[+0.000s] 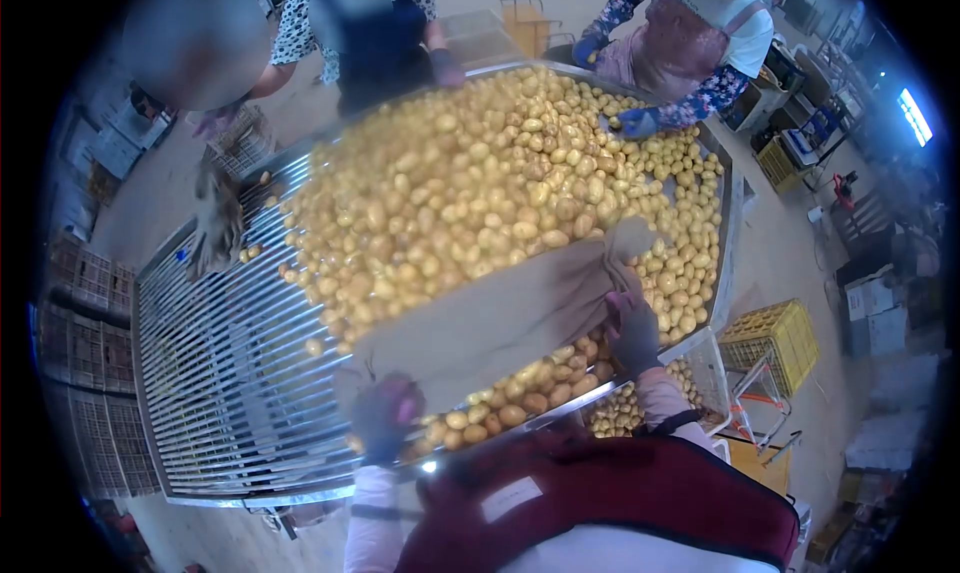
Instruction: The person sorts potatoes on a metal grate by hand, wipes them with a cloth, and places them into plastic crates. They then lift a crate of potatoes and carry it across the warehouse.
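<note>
My left hand (pixel 388 418), in a dark glove with pinkish patches, is closed at the near left end of a long grey-brown cloth (pixel 480 308). My right hand (pixel 630 328), gloved in the same way, grips the cloth's right part, where it is bunched into folds. Between both hands the cloth stretches slantwise over a large heap of yellow potatoes (pixel 430 213). These potatoes lie on a metal table with slats (pixel 230 373), and more of them show just below the cloth, near the table's front edge.
Across the table stand a person in a dark apron (pixel 380 48) and another in flowered sleeves (pixel 715 98), whose blue glove (pixel 637 123) touches the potatoes. Grey gloves (pixel 215 223) lie at the slats' far left. A yellow crate (pixel 770 343) stands at the right, stacked crates (pixel 100 358) at the left.
</note>
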Motion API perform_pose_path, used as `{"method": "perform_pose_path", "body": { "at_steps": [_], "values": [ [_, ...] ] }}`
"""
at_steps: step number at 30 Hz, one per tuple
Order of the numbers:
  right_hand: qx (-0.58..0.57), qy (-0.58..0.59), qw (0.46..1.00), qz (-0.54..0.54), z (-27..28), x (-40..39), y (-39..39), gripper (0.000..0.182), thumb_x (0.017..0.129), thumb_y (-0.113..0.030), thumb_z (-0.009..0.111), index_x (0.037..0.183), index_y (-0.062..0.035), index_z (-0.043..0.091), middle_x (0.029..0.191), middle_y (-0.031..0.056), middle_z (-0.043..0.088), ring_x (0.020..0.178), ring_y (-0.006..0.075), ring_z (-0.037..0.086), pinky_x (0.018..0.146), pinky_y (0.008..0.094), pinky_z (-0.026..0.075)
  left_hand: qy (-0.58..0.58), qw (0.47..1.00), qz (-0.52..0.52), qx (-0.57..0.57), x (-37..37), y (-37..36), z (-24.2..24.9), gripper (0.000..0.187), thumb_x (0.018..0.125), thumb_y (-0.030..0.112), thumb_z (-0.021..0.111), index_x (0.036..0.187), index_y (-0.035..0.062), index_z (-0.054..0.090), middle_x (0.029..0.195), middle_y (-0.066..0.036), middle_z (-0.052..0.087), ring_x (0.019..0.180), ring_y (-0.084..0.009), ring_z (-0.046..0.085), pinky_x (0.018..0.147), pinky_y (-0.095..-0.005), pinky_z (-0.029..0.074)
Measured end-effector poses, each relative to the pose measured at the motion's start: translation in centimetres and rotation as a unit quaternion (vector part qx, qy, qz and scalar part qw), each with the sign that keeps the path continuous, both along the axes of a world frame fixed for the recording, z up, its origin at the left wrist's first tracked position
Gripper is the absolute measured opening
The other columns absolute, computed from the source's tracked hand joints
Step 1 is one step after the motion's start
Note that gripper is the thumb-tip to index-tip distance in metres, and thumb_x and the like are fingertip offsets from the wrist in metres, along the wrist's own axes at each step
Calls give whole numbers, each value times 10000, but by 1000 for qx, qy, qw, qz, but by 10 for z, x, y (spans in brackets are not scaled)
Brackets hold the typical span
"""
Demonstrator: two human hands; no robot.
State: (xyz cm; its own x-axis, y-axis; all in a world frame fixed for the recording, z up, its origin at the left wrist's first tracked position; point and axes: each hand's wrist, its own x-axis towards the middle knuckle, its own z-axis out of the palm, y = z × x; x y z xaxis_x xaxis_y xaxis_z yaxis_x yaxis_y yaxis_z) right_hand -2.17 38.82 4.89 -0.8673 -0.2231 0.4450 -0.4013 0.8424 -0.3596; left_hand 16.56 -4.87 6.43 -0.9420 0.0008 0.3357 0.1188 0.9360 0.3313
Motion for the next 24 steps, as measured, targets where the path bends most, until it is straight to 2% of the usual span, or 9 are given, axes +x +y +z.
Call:
{"method": "perform_pose_path", "body": {
  "at_steps": [6, 9, 11, 14, 15, 17, 20, 23, 24],
  "values": [
    [27, 19, 998, -58, -31, -4, 12, 337, 773, -127, 670, 1108, -158, 643, 960, 95, 624, 821, 330, 620, 707, 419, 495, -52, 996, 53, -43, 0, 26, -36, 293, 877, 244, 649, 1132, 98, 648, 977, -148, 648, 928, -331, 601, 882, -443, 457],
    [-26, 60, 992, -109, -5, -7, 16, 313, 817, -118, 658, 1129, -148, 650, 907, 88, 622, 774, 292, 631, 683, 388, 505, -53, 979, 107, 166, -2, 19, -22, 208, 899, 180, 620, 1074, 82, 673, 1063, -120, 660, 932, -312, 625, 859, -419, 471],
    [-65, 108, 982, -144, 20, -1, 21, 275, 874, -129, 647, 1148, -122, 650, 904, 66, 636, 774, 235, 649, 691, 349, 517, 18, 955, 177, 239, 5, 9, -17, 188, 930, 173, 598, 1064, 58, 664, 1044, -107, 662, 928, -284, 623, 834, -402, 477],
    [-269, 113, 942, -166, 28, -6, 32, 281, 945, -196, 629, 1193, -65, 631, 940, 19, 654, 836, 126, 647, 748, 293, 521, 226, 902, 241, 279, 10, -10, -11, 235, 988, 202, 548, 1068, 1, 642, 997, -78, 660, 915, -225, 610, 799, -369, 491],
    [-360, 158, 907, -151, 67, -2, 12, 263, 971, -210, 614, 1153, -20, 627, 1026, 9, 649, 942, 86, 627, 818, 251, 500, 244, 888, 206, 330, 8, 1, 40, 279, 994, 226, 551, 1090, -26, 626, 1009, -98, 655, 902, -223, 611, 787, -354, 498],
    [-414, 203, 876, -138, 107, -11, 2, 265, 964, -204, 597, 1148, -18, 634, 1018, 33, 660, 922, 126, 639, 805, 278, 510, 317, 887, 155, 300, 12, -16, 88, 366, 1002, 272, 558, 1129, -68, 600, 1054, -142, 644, 899, -220, 613, 789, -337, 506],
    [-400, 280, 865, -116, 153, -38, 4, 270, 954, -195, 571, 1141, -14, 644, 1006, 70, 678, 892, 186, 656, 786, 318, 525, 470, 860, 182, 76, -18, -37, 142, 439, 983, 312, 604, 1152, -93, 582, 1119, -197, 633, 906, -219, 612, 800, -333, 502],
    [-279, 381, 876, -100, 186, -91, 9, 281, 944, -186, 545, 1134, -11, 655, 995, 106, 696, 862, 246, 674, 766, 359, 540, 408, 899, 129, 95, -88, -30, 183, 281, 1002, 85, 540, 1213, -99, 567, 1203, -188, 628, 1056, -257, 622, 934, -334, 494],
    [-212, 410, 881, -100, 191, -114, 9, 285, 940, -183, 537, 1131, -10, 658, 991, 118, 701, 852, 266, 680, 760, 373, 545, 349, 924, 160, 6, -118, -38, 189, 273, 989, 53, 547, 1218, -91, 579, 1184, -177, 641, 1051, -246, 624, 939, -334, 489]
  ]
}}
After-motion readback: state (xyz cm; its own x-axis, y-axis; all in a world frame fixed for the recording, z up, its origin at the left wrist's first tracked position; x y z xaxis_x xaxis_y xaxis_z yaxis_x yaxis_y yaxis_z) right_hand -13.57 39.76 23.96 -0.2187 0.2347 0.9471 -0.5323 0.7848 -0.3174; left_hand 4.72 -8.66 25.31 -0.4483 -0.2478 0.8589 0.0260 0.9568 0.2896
